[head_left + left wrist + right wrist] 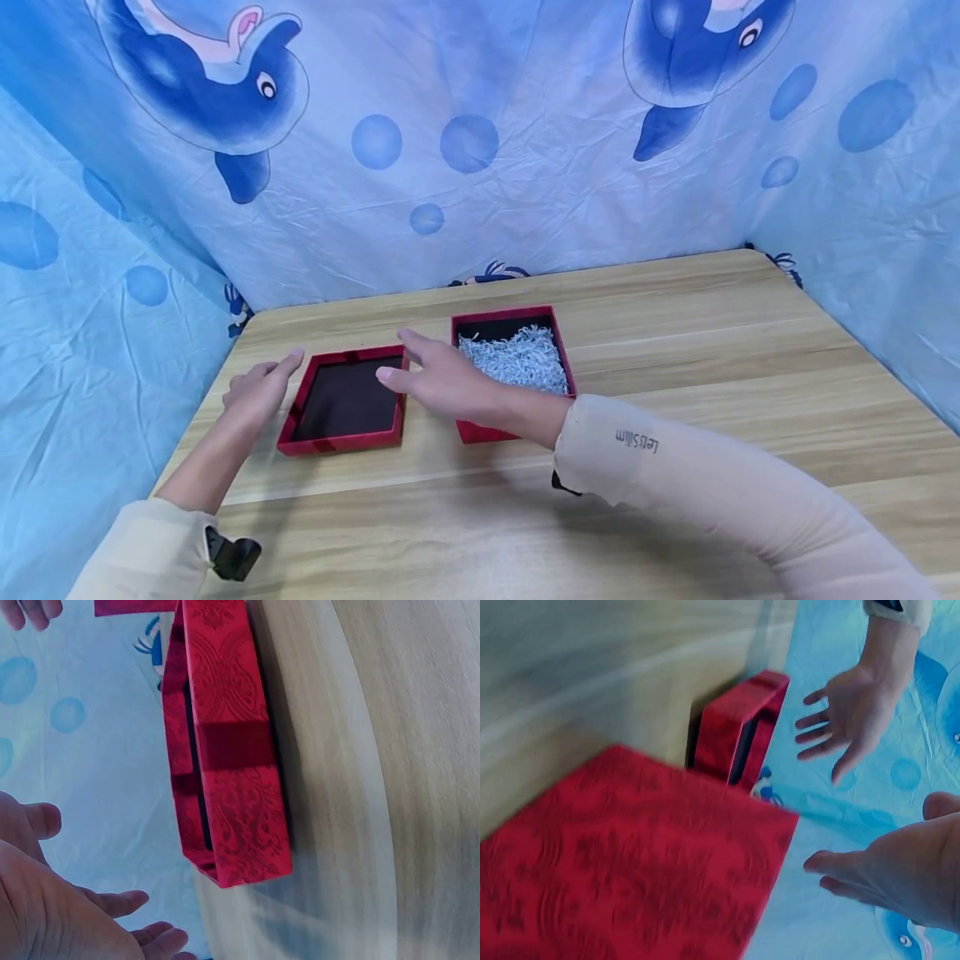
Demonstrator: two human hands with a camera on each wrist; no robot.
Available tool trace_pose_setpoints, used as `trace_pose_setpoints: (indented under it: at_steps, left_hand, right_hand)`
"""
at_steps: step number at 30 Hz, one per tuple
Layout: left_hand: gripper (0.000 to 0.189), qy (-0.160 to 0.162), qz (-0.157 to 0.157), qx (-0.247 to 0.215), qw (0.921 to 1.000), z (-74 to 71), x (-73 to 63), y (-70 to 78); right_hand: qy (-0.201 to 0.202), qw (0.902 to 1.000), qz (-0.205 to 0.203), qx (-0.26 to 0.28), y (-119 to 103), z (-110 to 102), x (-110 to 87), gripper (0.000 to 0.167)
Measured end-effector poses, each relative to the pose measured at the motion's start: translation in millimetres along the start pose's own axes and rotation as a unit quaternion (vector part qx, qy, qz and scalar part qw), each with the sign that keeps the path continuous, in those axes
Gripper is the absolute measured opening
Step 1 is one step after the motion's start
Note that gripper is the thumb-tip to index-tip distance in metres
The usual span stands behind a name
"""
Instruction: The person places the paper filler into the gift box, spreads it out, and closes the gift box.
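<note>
A shallow red box lid (345, 439), dark inside and patterned outside, lies with its hollow side up on the left of the table. My left hand (258, 390) is at the lid's left edge, fingers extended and holding nothing. Between the lid and a deeper red box (565, 354) my right hand (450, 379) hovers, also holding nothing, its thumb and fingers spread toward the lid. Pale blue shredded paper (525, 360) fills much of the box. My right wrist hides part of the box's near side. In the right wrist view both hands show relaxed, parted fingers.
The box and lid stand on a wood-grain table (712, 375). Behind it and at both sides hangs a blue curtain (540, 200) with cartoon whales and bubbles. A small black device (232, 557) sits at my left cuff.
</note>
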State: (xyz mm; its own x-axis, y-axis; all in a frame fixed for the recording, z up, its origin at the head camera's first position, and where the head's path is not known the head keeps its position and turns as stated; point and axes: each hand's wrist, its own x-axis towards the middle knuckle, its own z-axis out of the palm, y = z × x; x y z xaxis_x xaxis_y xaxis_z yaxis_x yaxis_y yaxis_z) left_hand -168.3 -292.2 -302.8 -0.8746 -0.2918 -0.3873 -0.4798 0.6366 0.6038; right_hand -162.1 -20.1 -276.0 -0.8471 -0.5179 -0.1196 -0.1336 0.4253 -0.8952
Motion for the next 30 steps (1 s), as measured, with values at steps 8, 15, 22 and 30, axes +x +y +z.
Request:
trace_pose_setpoints:
  at_steps: [8, 15, 22, 30]
  left_hand:
    - [0.114, -0.072, -0.022, -0.034, 0.9966, -9.5, 8.4, -7.1]
    - [0.113, -0.107, -0.021, -0.047, 0.9929, -13.5, 13.4, -10.5]
    - [0.114, -0.118, -0.024, -0.059, 0.991, -9.5, 14.1, -10.3]
    - [0.111, -0.121, -0.028, -0.06, 0.9904, -5.5, 14.7, -9.6]
  right_hand:
    - [-0.015, 0.9987, 0.038, 0.029, 0, 24, 8.3, 0.072]
    - [-0.007, 0.9964, 0.083, -0.016, -1, 44, 14.1, 0.073]
    - [0.032, 0.9915, 0.126, -0.007, 2, 55, 22.2, 0.08]
    - [0.046, 0.9869, 0.148, 0.044, 11, 62, 29.7, 0.084]
